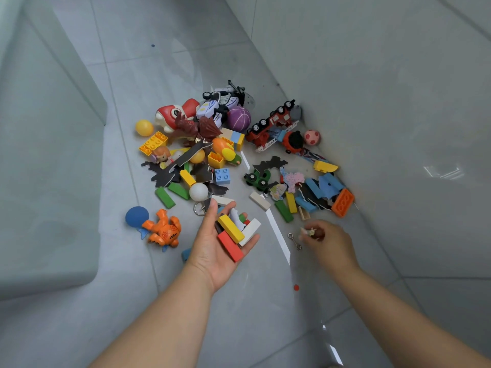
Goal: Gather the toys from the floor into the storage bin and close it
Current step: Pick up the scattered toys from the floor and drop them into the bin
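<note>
Toys lie scattered on the grey tiled floor in a corner: a red fire truck [271, 126], a purple ball [238, 118], a white ball [198, 192], a green car [257, 177], building bricks, puzzle pieces and wooden blocks. My left hand [212, 251] is palm up in front of the pile. It cups a handful of wooden blocks [231, 229]: yellow, red and white ones. My right hand [329, 243] hovers low over the floor to the right and pinches a small toy figure [310, 231] between its fingertips. No storage bin is clearly in view.
An orange crab toy [164, 231] and a blue ball [136, 215] lie left of my left hand. A small metal hook [294, 241] sits on the floor between my hands. A large pale grey object [47, 181] fills the left side. Walls [372, 75] close the corner on the right.
</note>
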